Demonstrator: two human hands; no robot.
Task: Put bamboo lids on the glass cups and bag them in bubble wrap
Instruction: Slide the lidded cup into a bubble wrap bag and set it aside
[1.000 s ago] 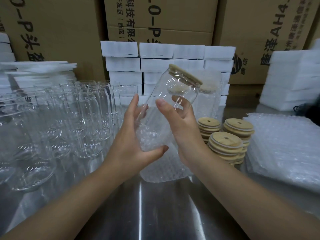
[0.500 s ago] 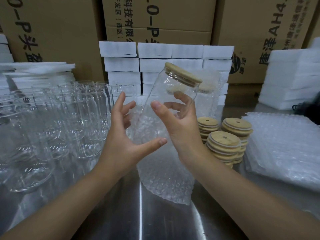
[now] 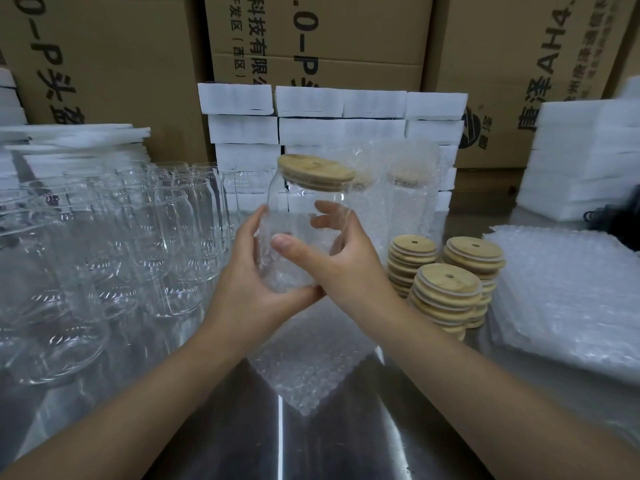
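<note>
A clear glass cup (image 3: 298, 206) capped with a bamboo lid (image 3: 317, 172) is held above the steel table, nearly upright. My right hand (image 3: 341, 263) grips the cup's body, thumb in front and fingers behind the glass. My left hand (image 3: 251, 289) grips the mouth of a bubble wrap bag (image 3: 311, 358) around the cup's bottom, thumb underneath. The rest of the bag hangs down to the table. Three stacks of bamboo lids (image 3: 446, 289) stand to the right. Several bare glass cups (image 3: 145, 237) fill the left side.
A pile of flat bubble wrap bags (image 3: 568, 299) lies at the right. Bagged, lidded cups (image 3: 401, 195) stand behind the held cup. White foam blocks (image 3: 311, 119) and cardboard boxes (image 3: 311, 36) line the back. A bare steel table (image 3: 207, 427) strip lies in front.
The cup has tipped from a lean to nearly upright and sunk into the bag mouth. My left hand closed from spread fingers onto the bag around the cup's bottom.
</note>
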